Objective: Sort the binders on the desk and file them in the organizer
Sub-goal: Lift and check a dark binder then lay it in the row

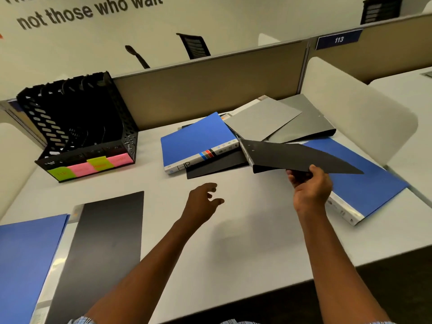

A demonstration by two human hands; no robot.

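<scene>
Black binder pinched at cover edge by right grip; left grip open, empty. Risk: one-sided hold slips.

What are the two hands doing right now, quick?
Left hand: open, fingers loosely spread, holding nothing.
Right hand: holding the black binder by its edge.

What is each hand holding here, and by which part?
The right hand grips the black binder by the near edge of its cover. The left hand holds nothing, fingers loosely spread above the desk.
</scene>
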